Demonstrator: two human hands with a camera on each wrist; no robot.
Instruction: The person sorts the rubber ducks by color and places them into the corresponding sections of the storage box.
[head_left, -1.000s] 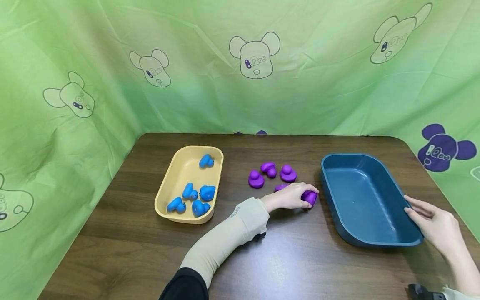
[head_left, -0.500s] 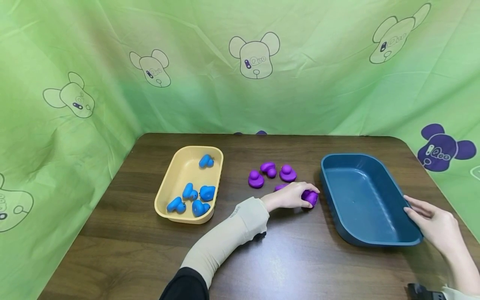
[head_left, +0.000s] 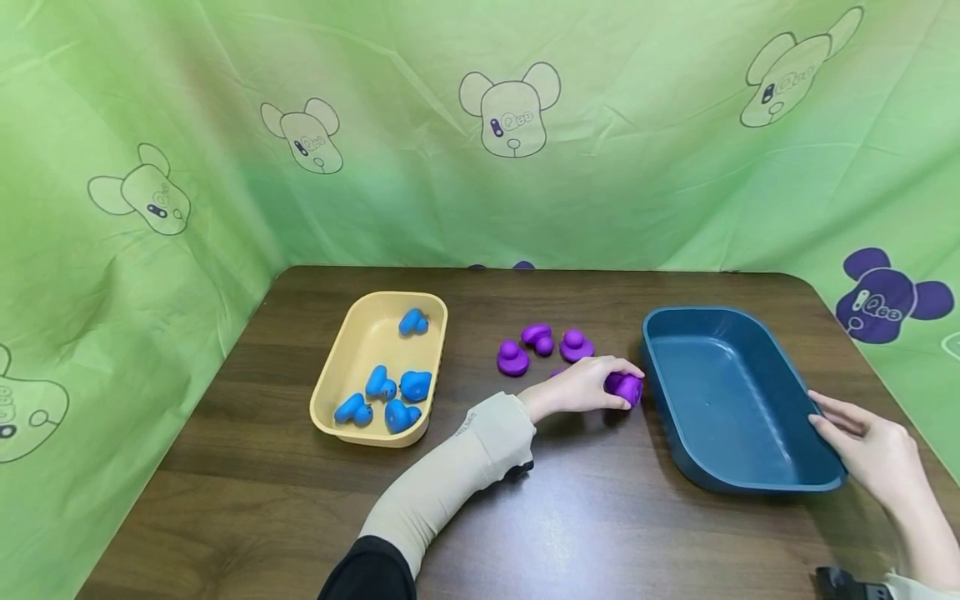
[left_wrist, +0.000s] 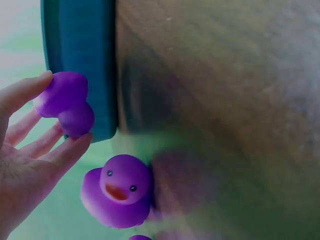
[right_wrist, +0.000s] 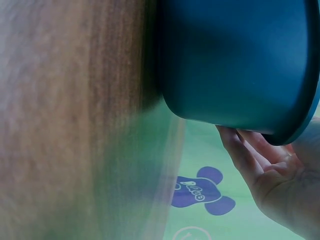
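Note:
My left hand [head_left: 573,387] pinches a purple rubber duck [head_left: 626,389] just outside the left wall of the blue bin [head_left: 731,408]. In the left wrist view, thumb and fingertips hold that duck [left_wrist: 65,97] raised, overlapping the bin's wall [left_wrist: 95,45]. Behind it a second purple duck [left_wrist: 117,192] stands upright, with dark eyes and an orange beak. Over at the bin's right side, my right hand [head_left: 873,442] grips the rim. From the right wrist, its fingers lie against the outer wall [right_wrist: 235,65], while the thumb is hidden behind the rim.
Three purple ducks, one of them here [head_left: 513,358], stand beyond my left hand, which nearly hides another. A cream-yellow bin [head_left: 333,367] on the left holds several blue ducks [head_left: 402,416]. Green cloth [head_left: 405,192] hangs behind the wooden table [head_left: 247,500].
My left hand has lifted the purple duck slightly and shifted it a little right, closer to the blue bin. The right hand and both bins stay where they were.

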